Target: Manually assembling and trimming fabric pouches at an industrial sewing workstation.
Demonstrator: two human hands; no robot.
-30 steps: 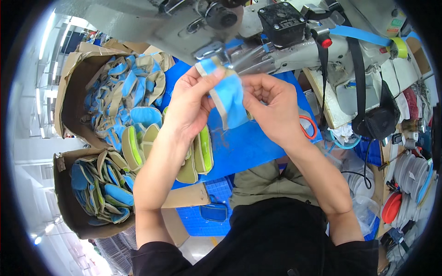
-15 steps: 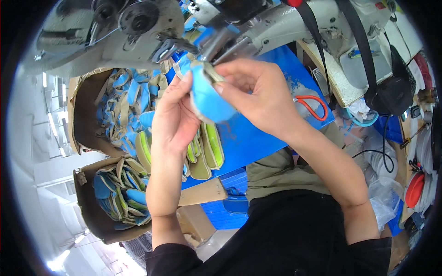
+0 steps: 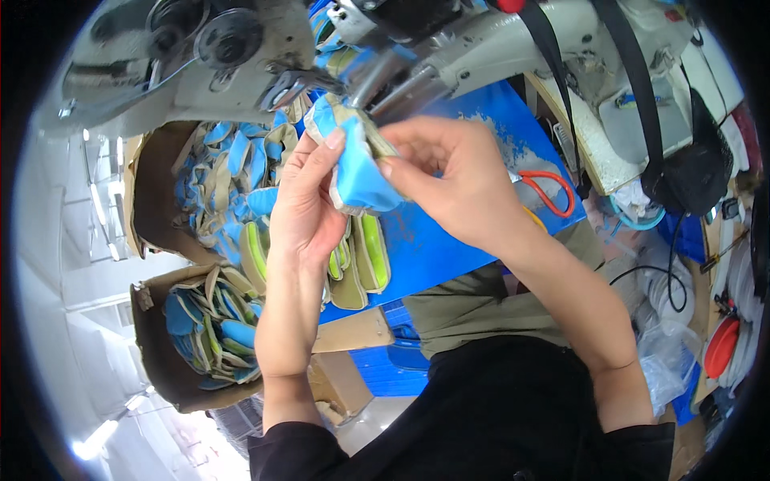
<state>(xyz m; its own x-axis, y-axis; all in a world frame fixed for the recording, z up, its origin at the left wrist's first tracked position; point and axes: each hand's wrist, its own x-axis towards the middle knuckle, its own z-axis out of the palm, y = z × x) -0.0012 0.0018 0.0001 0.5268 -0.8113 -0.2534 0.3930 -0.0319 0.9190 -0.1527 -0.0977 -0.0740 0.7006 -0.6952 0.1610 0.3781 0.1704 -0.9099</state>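
both hands pinch one folded blue fabric piece [image 3: 358, 172], held up just below the metal arm of the sewing machine [image 3: 241, 56]. the left hand [image 3: 309, 204] grips its left edge, fingers closed on the cloth; the right hand [image 3: 457, 180] grips the right edge (thumb on the blue face). beneath lie green-and-tan cut pieces [image 3: 365, 260] on the blue table [image 3: 449, 240]. orange-handled scissors [image 3: 545, 188] rest near the right wrist; two cardboard boxes [image 3: 156, 353] of similar pieces stand left.

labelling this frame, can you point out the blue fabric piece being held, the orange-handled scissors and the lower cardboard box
blue fabric piece [image 3: 362, 178], head view, on its smooth blue face between both hands
orange-handled scissors [image 3: 552, 178], head view, on the upper handle loop
lower cardboard box [image 3: 154, 353], head view, on its left wall
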